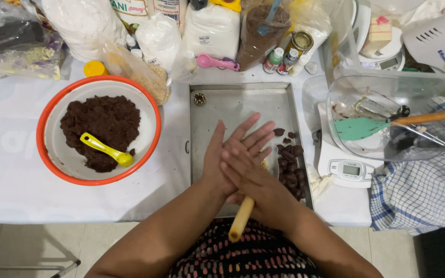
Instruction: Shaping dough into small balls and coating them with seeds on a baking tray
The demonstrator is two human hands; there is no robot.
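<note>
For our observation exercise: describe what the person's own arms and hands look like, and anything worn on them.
Both forearms are bare, no sleeves showing. The left hand and right hand wear no gloves; no watch or bracelet is visible. Rings cannot be made out.

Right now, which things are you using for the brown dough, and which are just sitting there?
In use: left hand and right hand pressed together over the tray; dough pieces on the tray; dough and yellow spoon in the bowl.

Just sitting: pink spoon, small bottles, scale, green spatula, checked cloth.
</note>
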